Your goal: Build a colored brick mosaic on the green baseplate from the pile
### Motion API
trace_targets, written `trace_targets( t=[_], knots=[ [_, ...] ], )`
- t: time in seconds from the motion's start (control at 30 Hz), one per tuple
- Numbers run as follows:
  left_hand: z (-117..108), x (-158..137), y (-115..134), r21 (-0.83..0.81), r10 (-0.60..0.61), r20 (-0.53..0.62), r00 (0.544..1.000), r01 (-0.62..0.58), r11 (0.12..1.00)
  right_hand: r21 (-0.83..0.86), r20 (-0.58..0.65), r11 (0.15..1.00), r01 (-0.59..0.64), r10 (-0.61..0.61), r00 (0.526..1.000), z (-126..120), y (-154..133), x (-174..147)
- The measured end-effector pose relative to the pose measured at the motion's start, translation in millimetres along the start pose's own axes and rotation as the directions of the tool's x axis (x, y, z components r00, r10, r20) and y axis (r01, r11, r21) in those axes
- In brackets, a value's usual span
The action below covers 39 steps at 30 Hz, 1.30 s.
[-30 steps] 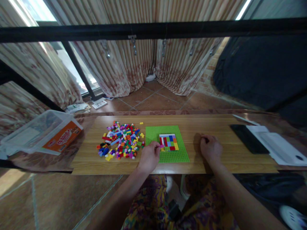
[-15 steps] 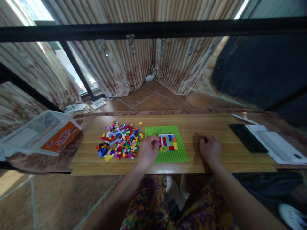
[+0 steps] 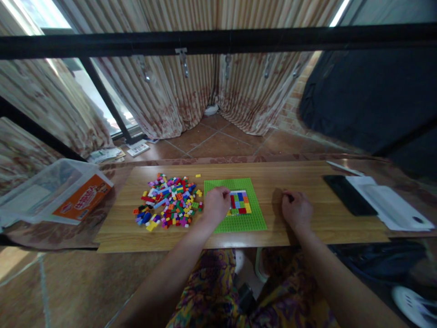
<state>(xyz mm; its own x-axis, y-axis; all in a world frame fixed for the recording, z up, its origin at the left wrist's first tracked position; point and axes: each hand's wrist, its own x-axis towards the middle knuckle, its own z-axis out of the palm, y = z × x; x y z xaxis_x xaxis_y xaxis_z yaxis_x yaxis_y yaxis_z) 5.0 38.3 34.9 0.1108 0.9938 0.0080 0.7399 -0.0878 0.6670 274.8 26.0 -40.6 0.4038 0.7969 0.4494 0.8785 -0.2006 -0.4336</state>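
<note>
Left hand [image 3: 218,203] over baseplate [image 3: 241,223], grip unclear; right hand [image 3: 297,209] curled beyond edge, tabletop [image 3: 268,182] between.

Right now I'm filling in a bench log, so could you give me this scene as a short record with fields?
Left hand: above the left part of the brick build; its grip hides any brick it may hold
Right hand: curled, right of the green baseplate, no brick visible in it
Brick build: multicoloured, on the baseplate, partly covered
Loose bricks: mixed colours, piled left of the baseplate
Table: wood-grained
Far left: clear box, orange label
</note>
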Motion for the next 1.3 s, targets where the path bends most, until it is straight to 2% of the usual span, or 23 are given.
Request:
trace_targets(
  t=[0.2,0.53,0.63,0.77,0.97,1.1,1.3],
  knots=[
    [1,8,9,0.137,-0.050,0.033,0.998,0.045,0.990,0.007,0.012,1.000,-0.011,0.011,1.000,0,0,0],
    [6,10,13,0.180,-0.055,0.016,0.998,0.052,0.982,0.017,0.003,1.000,0.002,-0.002,1.000,0,1,1],
    [9,8,7,0.148,-0.025,-0.009,1.000,0.026,0.989,0.016,0.006,1.000,-0.012,0.012,1.000,1,1,0],
    [15,6,-5,0.006,0.022,-0.076,0.997,-0.021,1.000,0.002,0.013,1.000,-0.026,0.026,1.000,1,0,0],
    [19,-2,-23,-0.162,0.150,-0.132,0.980,-0.171,0.972,0.005,0.004,1.000,0.001,-0.001,1.000,1,1,1],
    [18,-8,-31,-0.140,0.226,-0.140,0.964,-0.245,0.959,-0.004,0.006,1.000,-0.004,0.004,1.000,1,1,1],
    [19,-9,-28,-0.087,0.223,-0.122,0.967,-0.234,0.968,0.010,0.011,1.000,-0.013,0.013,1.000,0,0,0]
  ],
)
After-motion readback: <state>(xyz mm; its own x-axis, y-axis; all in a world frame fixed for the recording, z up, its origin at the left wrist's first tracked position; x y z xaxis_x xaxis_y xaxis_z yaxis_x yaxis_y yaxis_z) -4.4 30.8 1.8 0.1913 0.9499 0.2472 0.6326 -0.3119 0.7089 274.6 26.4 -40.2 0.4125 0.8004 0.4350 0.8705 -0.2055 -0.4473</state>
